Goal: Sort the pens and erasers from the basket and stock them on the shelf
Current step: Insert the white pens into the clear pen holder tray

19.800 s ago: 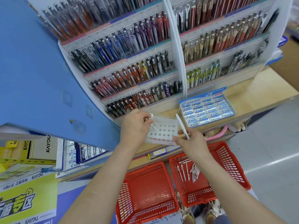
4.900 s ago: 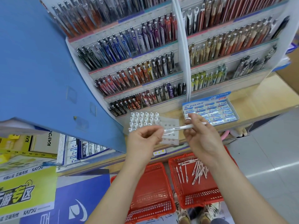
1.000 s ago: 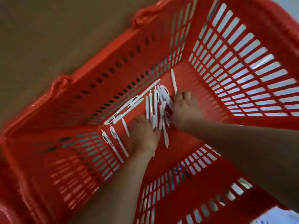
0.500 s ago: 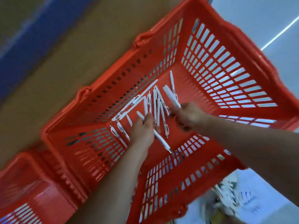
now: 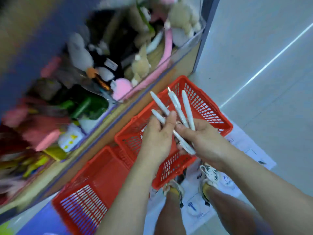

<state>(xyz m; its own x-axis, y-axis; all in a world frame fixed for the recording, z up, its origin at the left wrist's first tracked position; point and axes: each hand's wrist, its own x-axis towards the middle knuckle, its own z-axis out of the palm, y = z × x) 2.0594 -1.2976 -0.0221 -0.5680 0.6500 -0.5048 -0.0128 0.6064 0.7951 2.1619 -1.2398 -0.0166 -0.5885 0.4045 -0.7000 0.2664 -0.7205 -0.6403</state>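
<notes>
White pens point(image 5: 177, 106) | left hand point(image 5: 157, 138) fingers point(image 5: 171, 117) pinch some | right hand point(image 5: 203, 141) grips others | above red basket point(image 5: 227, 128)

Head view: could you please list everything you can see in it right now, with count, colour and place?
White pens: at least four, white, fanned out in the two hands above a basket.
Baskets: two, red, on the floor by the shelf; one under the hands, the other to its left.
Plush toys: several, cream, pink, black and white, in a clear bin on the low shelf; blurred.
Shelf edge: one, wood-coloured, beside the baskets.
Printed sheet: one, white, on the floor underfoot.
Floor: pale grey.
Shoes: two, white patterned, below the baskets.
Left hand: holds some pens.
Right hand: grips the rest.
</notes>
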